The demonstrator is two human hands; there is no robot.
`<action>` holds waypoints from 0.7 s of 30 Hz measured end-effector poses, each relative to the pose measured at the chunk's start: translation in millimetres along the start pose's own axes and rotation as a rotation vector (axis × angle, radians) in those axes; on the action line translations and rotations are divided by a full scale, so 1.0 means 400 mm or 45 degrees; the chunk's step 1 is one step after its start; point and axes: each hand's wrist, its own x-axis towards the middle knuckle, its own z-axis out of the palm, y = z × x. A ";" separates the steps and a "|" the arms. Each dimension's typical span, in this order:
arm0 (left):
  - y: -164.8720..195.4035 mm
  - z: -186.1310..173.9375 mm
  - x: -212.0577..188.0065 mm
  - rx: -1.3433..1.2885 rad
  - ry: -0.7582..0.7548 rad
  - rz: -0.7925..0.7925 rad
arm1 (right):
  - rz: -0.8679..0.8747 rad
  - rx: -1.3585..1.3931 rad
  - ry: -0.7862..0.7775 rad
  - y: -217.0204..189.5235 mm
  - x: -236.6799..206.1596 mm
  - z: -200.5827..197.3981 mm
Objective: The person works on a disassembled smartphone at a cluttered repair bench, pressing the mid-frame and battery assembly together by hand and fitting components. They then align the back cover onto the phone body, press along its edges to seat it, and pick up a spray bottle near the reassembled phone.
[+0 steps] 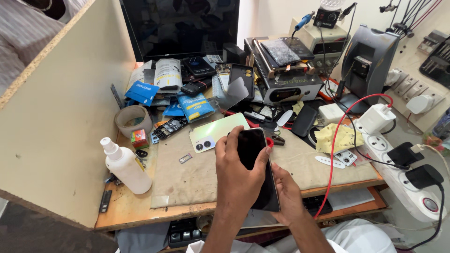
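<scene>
A black smartphone [253, 149] with a dark screen is held over the front of the workbench. My left hand [239, 175] lies across its screen, fingers curled over the top and left side. My right hand [287, 194] cups the phone from beneath at its lower right edge. Just behind the phone a pale green phone back cover [213, 132] with camera rings lies on the beige work mat [187, 171].
A white spray bottle [123, 165] stands at the left. A tape roll [133, 120], blue packets, phone parts and a heating machine [288, 84] crowd the back. A yellow cloth [338, 138], red cable [333, 154] and white power strip [408, 180] lie at the right. A board wall [61, 107] closes the left.
</scene>
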 end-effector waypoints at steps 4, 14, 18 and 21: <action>-0.025 -0.002 0.005 -0.020 -0.013 0.019 | 0.007 0.041 -0.052 -0.001 0.001 0.005; -0.139 -0.054 0.069 -0.830 -0.274 -0.357 | 0.211 0.157 -0.495 -0.024 -0.007 0.109; -0.164 -0.064 0.070 -0.860 -0.344 -0.332 | 0.283 0.172 -0.555 -0.024 -0.008 0.124; -0.175 -0.068 0.069 -0.918 -0.309 -0.339 | 0.304 0.185 -0.588 -0.021 -0.006 0.117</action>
